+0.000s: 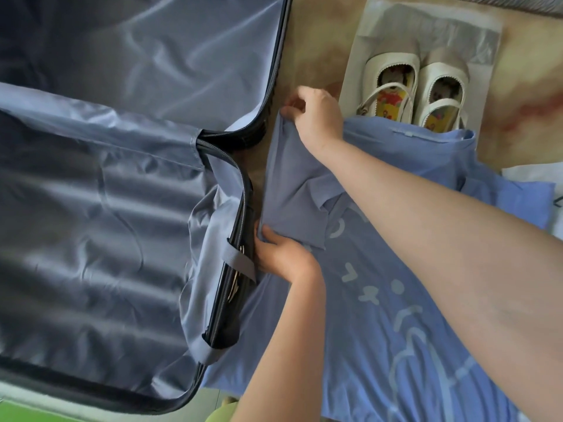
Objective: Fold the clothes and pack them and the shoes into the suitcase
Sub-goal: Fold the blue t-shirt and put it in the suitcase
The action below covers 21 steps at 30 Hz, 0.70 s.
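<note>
Tan marbled worktop (320,41), open suitcase (122,208) left, blue shirt (396,300) spread just right. Left hand (280,254) near, right hand (316,117) far, fingers pinching its turned-in side; best keep that edge taut and straight.

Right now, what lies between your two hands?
In the head view, the folded-over side of the blue shirt runs from the right hand to the left hand; both grip it.

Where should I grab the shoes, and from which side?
From above: the shoes stand side by side, openings up, inner walls close together. Reach into both openings and pinch those walls together, probably lifting the pair at once. The shirt covers the heels, so coming from there looks awkward.
</note>
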Each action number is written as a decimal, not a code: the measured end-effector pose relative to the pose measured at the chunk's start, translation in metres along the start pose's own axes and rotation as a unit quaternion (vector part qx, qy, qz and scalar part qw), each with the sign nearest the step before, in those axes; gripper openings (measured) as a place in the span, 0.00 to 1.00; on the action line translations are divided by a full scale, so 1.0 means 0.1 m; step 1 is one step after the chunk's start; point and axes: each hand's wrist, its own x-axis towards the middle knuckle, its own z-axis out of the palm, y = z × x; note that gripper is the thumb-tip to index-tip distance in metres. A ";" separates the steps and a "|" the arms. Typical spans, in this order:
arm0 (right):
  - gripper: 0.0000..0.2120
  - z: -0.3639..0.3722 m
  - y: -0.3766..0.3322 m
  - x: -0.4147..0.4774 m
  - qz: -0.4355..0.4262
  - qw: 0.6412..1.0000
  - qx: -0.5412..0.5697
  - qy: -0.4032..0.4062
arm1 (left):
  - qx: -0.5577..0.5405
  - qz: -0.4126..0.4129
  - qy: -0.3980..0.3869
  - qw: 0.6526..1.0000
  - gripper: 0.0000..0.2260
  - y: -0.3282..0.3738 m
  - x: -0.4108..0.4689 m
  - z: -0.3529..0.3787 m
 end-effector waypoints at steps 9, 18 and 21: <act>0.03 -0.15 0.04 -0.04 -0.019 0.999 0.041 -0.011 | 0.010 -0.001 -0.072 0.997 0.11 0.07 -0.16 -0.17; 0.04 -0.64 0.11 -0.34 0.021 0.960 0.261 -0.097 | 0.068 0.081 -0.188 0.976 0.08 0.15 -0.54 -0.52; 0.04 -0.77 0.15 -0.47 0.064 0.947 0.300 -0.098 | 0.065 0.096 -0.195 0.974 0.06 0.16 -0.63 -0.61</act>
